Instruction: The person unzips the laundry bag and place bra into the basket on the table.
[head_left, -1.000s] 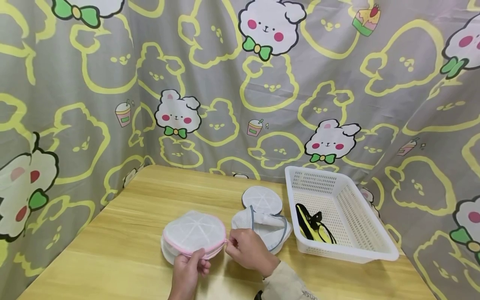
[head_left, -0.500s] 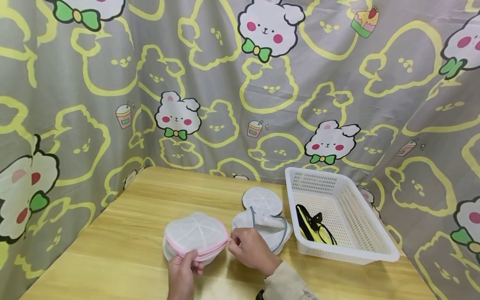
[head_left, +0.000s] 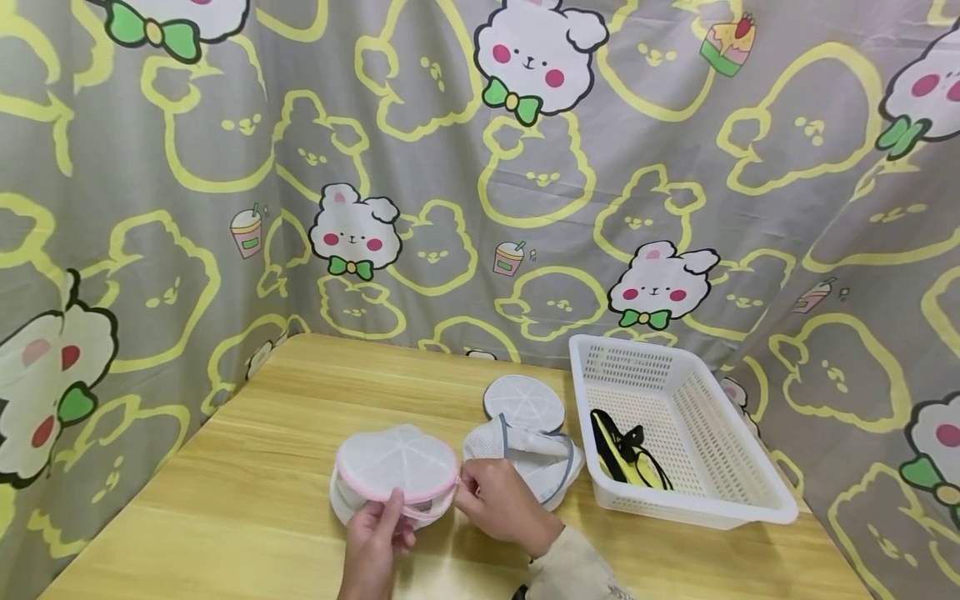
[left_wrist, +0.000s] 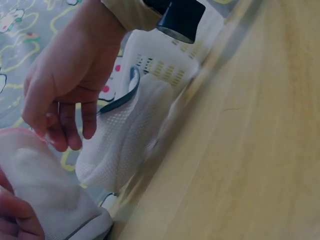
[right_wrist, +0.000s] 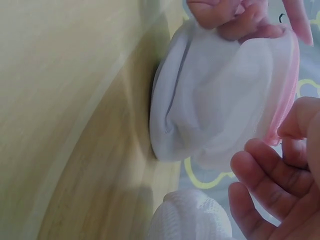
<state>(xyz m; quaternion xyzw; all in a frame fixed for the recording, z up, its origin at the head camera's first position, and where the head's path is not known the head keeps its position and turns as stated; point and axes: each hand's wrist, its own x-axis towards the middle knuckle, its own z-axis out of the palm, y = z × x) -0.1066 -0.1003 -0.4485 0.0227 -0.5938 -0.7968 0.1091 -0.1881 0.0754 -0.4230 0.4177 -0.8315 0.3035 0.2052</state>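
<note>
A round white mesh laundry bag (head_left: 397, 458) with a pink zip (head_left: 431, 497) stands on the table, its near side parted in a narrow gap. My left hand (head_left: 372, 537) grips the near rim, thumb on the lid's edge and fingers below. At the bag's right end, my right hand (head_left: 502, 504) pinches the end of the pink zip; the pull itself is hidden by the fingers. The right wrist view shows thumb and forefinger at the pink edge (right_wrist: 285, 110), other fingers loosely bent. Just behind the right hand lies a second mesh bag (head_left: 483, 440) with grey-blue trim, gaping open.
A flat round white mesh piece (head_left: 525, 402) with dark edging lies behind the second bag. To the right stands a white perforated basket (head_left: 690, 510) holding a yellow and black item (head_left: 626, 462). A patterned curtain (head_left: 450, 167) encloses the table (head_left: 247, 500).
The pink-zipped bag has shifted slightly right. A gap has appeared between its lid and near rim. My left thumb has moved onto the lid edge; the right hand stays at the zip end.
</note>
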